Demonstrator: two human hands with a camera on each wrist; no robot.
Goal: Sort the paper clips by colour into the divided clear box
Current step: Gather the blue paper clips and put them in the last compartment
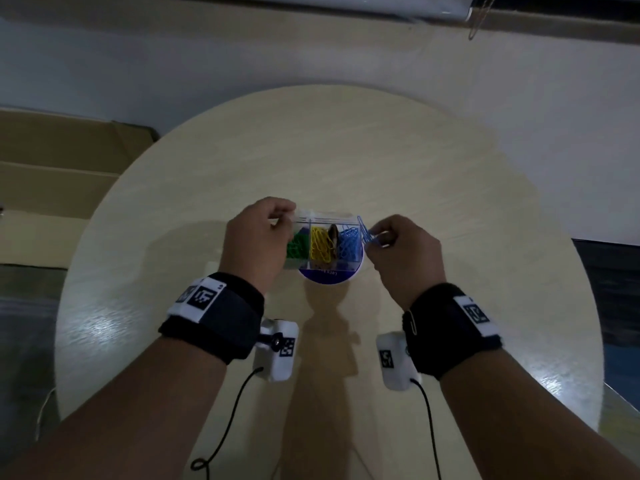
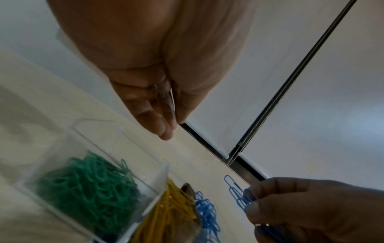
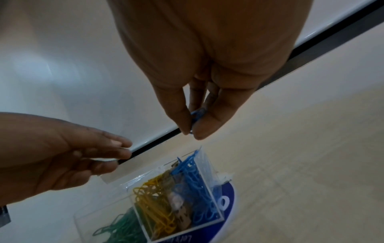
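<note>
Divided clear box [image 1: 323, 221] at the middle of the round pale bench [image 1: 346, 150], seated on a blue and white disc [image 1: 325, 275] with lettering too blurred to read. Three filled compartments in a row: green paper clips [image 1: 297, 249] on the left, yellow paper clips [image 1: 320, 245] in the middle, blue paper clips [image 1: 349, 245] on the right, with a brownish piece [image 1: 333, 237] upright between yellow and blue, nature unclear.

Left hand [image 1: 258, 237] at the box's left far corner, fingers [image 2: 166, 106] curled together and pinching a thin clear flap [image 3: 113, 178] that seems to belong to the box, possibly its lid; hard to tell in the dim, soft picture.

Right hand [image 1: 403, 251] just beside the box's right edge, slightly above it, thumb and forefinger closed on a small bunch of blue clips [image 2: 239, 192], loops sticking up and out toward the box. Bunch apart from the blue heap, not yet in the compartment.

Black straps with white coded tags on both wrists, small white cameras beneath, cords trailing over the bench. Flattened cardboard [image 1: 52, 168] off to the left, beyond the bench edge.
</note>
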